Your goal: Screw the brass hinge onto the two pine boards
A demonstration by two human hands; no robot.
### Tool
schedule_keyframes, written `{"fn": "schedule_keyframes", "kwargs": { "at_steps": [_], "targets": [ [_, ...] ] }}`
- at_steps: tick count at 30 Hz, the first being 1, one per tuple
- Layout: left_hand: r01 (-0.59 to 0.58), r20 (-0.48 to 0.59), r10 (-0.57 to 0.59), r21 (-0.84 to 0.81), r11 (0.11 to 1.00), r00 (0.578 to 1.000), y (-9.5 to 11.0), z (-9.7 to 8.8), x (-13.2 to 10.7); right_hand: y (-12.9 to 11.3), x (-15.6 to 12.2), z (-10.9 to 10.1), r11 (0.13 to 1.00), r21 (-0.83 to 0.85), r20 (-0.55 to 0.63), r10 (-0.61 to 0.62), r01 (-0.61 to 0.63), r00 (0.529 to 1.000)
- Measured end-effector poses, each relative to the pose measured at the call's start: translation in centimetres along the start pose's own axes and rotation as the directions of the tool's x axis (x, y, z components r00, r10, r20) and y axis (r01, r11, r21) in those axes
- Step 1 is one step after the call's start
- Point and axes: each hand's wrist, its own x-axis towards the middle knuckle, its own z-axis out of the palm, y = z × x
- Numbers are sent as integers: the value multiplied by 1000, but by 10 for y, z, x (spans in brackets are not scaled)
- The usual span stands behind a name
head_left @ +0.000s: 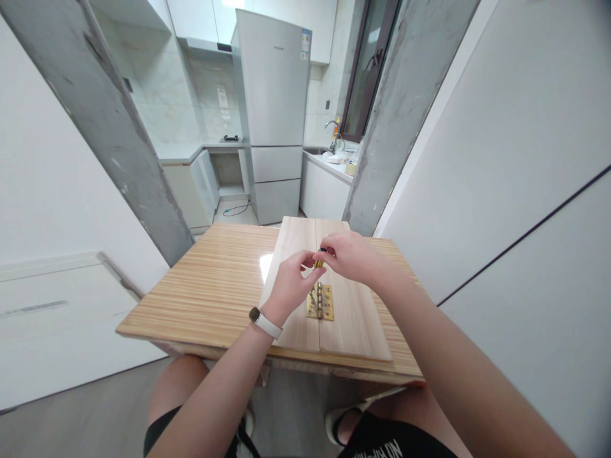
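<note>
Two pale wooden boards [356, 312] lie side by side on a striped wooden table [214, 286], joined near me by a brass hinge [323, 304]. My left hand [291, 283], with a white-strapped watch on its wrist, hovers just above the hinge, its fingers pinched together. My right hand [351, 254] is beside it, fingers curled. Between both hands sits a small yellow and black tool [319, 259], which looks like a screwdriver, pointing down toward the hinge. Both hands grip it.
A grey concrete pillar [119, 140] stands left of the table and another [396, 108] to the right. Behind is a kitchen with a silver fridge [274, 114] and a counter with a sink [329, 162]. My knees show under the table's front edge.
</note>
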Motion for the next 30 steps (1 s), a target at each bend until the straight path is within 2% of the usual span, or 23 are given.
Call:
{"fn": "schedule_keyframes", "kwargs": {
  "at_steps": [5,8,16,22,30],
  "targets": [
    [18,-89,-8,121,992,996,1,7,1,-2,2,2,1000,-15,-10,25,-26,1000],
    [23,-95,-11,130,991,995,1,10,3,-3,3,6,999,-36,-35,39,-41,999],
    [-9,-10,9,39,999,1000,-5,6,5,-2,-1,7,996,16,-49,89,-89,995],
    [-13,76,13,1,1000,997,-11,-1,6,-3,-6,-3,955,292,1,-57,54,998],
    [39,157,-15,-152,988,988,-12,-3,7,-5,-2,-3,961,271,17,-65,58,998]
  ]
}}
